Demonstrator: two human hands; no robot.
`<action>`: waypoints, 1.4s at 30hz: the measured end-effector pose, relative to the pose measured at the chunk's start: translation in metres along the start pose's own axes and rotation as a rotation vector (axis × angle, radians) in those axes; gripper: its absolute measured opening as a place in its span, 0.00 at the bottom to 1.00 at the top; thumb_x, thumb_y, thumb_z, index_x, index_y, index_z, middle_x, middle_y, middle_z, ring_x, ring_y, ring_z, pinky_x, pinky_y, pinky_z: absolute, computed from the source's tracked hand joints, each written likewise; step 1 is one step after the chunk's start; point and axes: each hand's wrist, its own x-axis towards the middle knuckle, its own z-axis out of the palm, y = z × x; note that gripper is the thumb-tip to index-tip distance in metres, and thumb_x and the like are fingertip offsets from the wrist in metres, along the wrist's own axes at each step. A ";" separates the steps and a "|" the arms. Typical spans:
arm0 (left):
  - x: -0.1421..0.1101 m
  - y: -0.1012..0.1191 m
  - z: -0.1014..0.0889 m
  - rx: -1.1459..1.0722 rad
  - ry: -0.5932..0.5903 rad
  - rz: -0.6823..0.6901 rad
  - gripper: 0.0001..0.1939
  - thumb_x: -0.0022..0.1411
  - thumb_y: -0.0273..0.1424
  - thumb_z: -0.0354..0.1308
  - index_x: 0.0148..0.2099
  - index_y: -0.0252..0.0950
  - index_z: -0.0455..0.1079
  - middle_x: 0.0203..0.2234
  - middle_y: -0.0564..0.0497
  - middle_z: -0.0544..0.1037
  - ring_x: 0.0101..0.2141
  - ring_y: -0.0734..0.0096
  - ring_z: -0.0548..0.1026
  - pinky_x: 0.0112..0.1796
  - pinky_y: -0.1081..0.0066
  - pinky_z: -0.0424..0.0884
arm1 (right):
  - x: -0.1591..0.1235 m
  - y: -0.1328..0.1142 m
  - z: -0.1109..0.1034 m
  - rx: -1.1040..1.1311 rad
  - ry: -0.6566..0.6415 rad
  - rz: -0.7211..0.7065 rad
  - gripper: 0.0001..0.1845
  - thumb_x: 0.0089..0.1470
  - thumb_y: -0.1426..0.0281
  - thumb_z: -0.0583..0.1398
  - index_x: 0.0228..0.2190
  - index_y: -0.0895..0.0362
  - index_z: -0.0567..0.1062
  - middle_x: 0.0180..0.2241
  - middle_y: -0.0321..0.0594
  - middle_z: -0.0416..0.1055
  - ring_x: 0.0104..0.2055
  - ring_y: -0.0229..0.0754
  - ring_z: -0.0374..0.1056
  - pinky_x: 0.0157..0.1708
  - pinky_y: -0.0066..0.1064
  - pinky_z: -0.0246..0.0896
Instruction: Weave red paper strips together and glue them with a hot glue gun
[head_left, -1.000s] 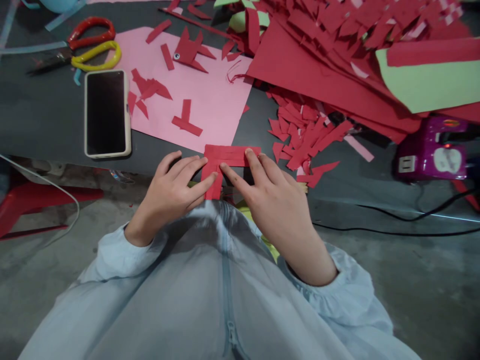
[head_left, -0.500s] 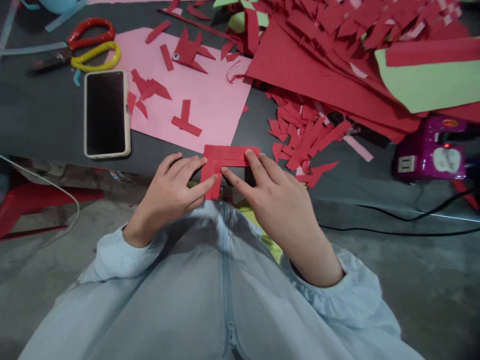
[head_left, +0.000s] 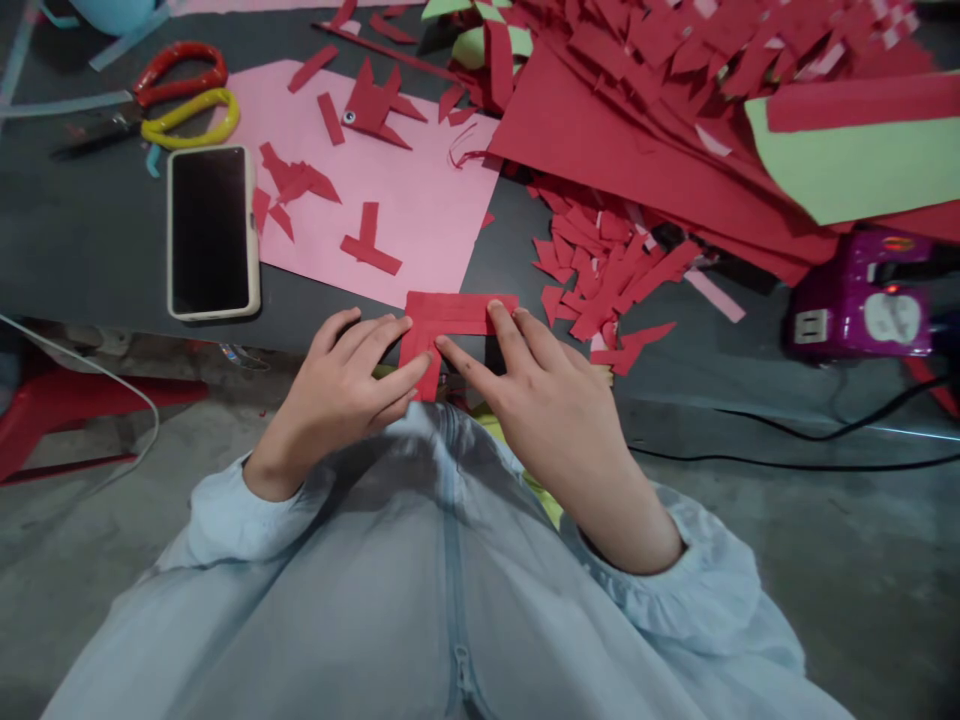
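Note:
An L-shaped piece of folded red paper strips (head_left: 459,313) lies at the table's front edge, its short leg reaching toward my jacket. My left hand (head_left: 341,375) grips that leg from the left, thumb on top and other fingertips at the upper corner. My right hand (head_left: 551,385) holds the long arm near its right end, with the thumb at the inner corner. Beyond my hands is a pink sheet (head_left: 431,240), carrying a red paper fish (head_left: 373,107) with a googly eye and several red scraps.
A phone (head_left: 211,230) and scissors (head_left: 184,95) with red and yellow handles lie to the left. Red scraps (head_left: 600,270) and large red sheets (head_left: 585,150) are heaped at right, near a purple power adapter (head_left: 862,300) with black cables.
My right thumb has slid slightly left along the inner corner of the red paper strips. Both hands otherwise keep their hold; the whole view has shifted a little.

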 end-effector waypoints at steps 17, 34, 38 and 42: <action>0.023 -0.001 0.009 -0.021 0.058 -0.002 0.18 0.68 0.27 0.48 0.54 0.28 0.72 0.51 0.41 0.78 0.54 0.58 0.74 0.57 0.56 0.70 | 0.001 0.000 0.001 -0.035 0.003 0.009 0.27 0.63 0.74 0.54 0.61 0.46 0.66 0.60 0.57 0.67 0.58 0.57 0.68 0.41 0.40 0.69; 0.031 0.005 0.011 -0.063 -0.080 -0.091 0.22 0.69 0.27 0.46 0.62 0.29 0.66 0.59 0.41 0.72 0.56 0.56 0.71 0.56 0.57 0.68 | -0.011 0.017 0.003 0.056 0.083 -0.080 0.23 0.61 0.79 0.53 0.56 0.59 0.73 0.59 0.58 0.68 0.58 0.54 0.68 0.45 0.39 0.68; 0.031 0.004 0.012 -0.054 -0.070 -0.082 0.22 0.69 0.27 0.46 0.62 0.30 0.67 0.58 0.42 0.73 0.55 0.56 0.72 0.55 0.57 0.69 | -0.021 0.027 0.000 0.086 0.113 -0.079 0.21 0.60 0.82 0.52 0.51 0.65 0.75 0.56 0.51 0.72 0.54 0.50 0.70 0.48 0.39 0.67; 0.030 0.004 0.012 -0.038 -0.077 -0.080 0.22 0.69 0.27 0.46 0.62 0.31 0.66 0.59 0.43 0.72 0.56 0.56 0.72 0.55 0.57 0.69 | -0.028 0.033 0.000 0.112 0.172 -0.063 0.17 0.60 0.81 0.53 0.47 0.65 0.77 0.50 0.47 0.77 0.48 0.48 0.72 0.45 0.38 0.66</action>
